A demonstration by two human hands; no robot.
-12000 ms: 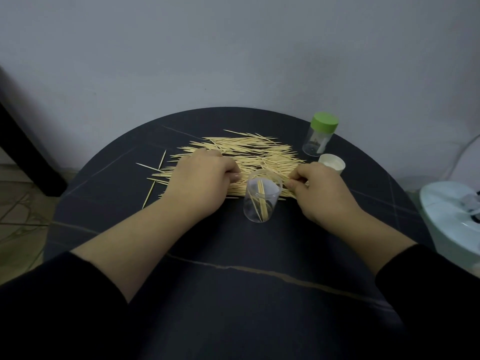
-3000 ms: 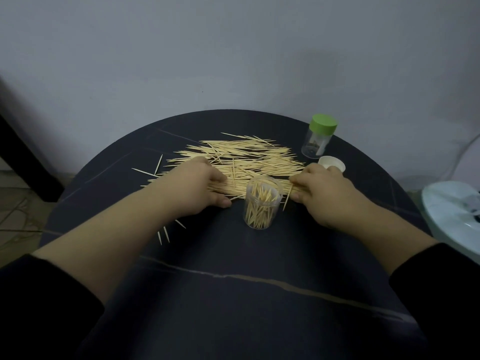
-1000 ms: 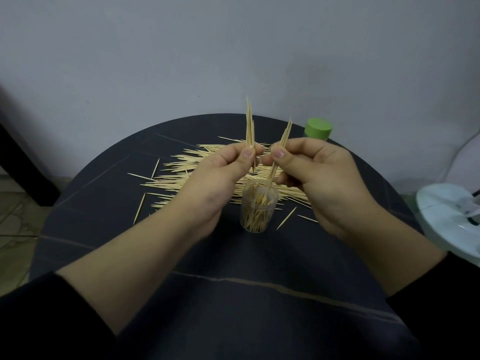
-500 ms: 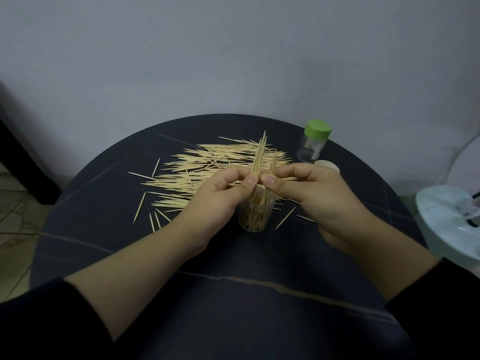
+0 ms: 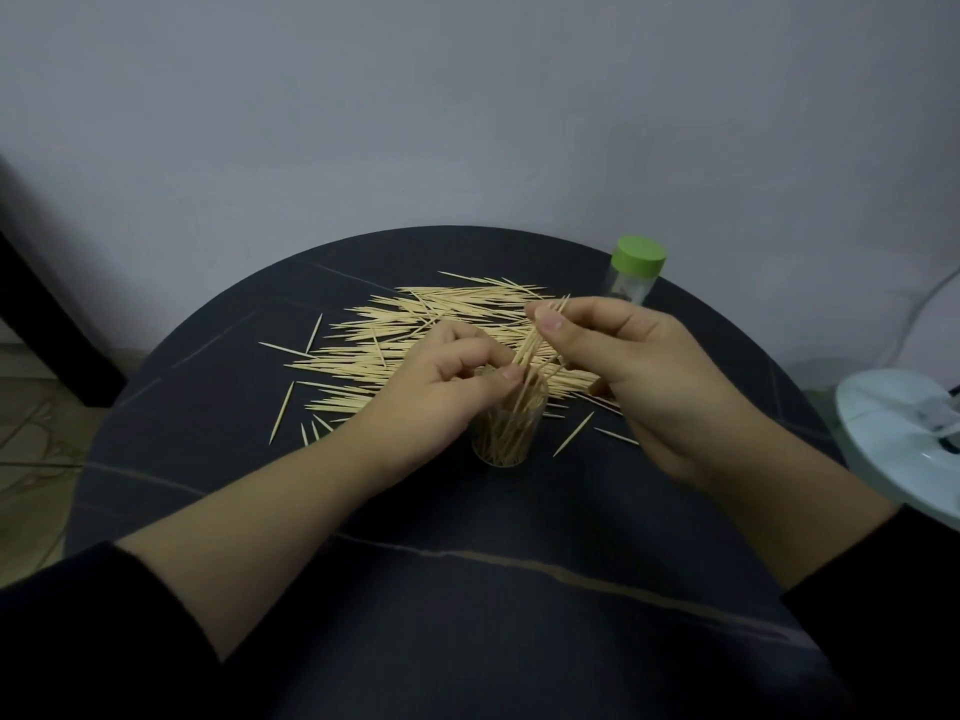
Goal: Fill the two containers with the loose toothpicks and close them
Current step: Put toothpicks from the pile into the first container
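Toothpicks, a few stray ones [image 5: 283,418], lie singly on the left part of the dark round table [image 5: 208,407], thin pale wooden sticks pointed at both ends. Just right of them, the main pile [image 5: 441,330] spreads across the far middle of the tabletop, with most sticks lying roughly side to side in a loose flat heap. In front of the pile, the left hand [image 5: 441,392] has its fingers curled, and its thumb tip lies against the sticks at the mouth of the open container [image 5: 506,433]; whether it actually pinches any cannot be told. That container is a small clear cylinder standing upright on the table, without a lid and already crowded with toothpicks standing on end. A bundle [image 5: 535,345] rises at a slant out of its mouth, its lower ends inside. The right hand [image 5: 634,366] pinches the top of the bundle between thumb and forefinger, with the other fingers loosely bent. Behind this hand, near the table's far right edge, stands the green-lidded container [image 5: 631,275], clear-walled and capped. A white appliance [image 5: 904,444] sits off the table at the far right.
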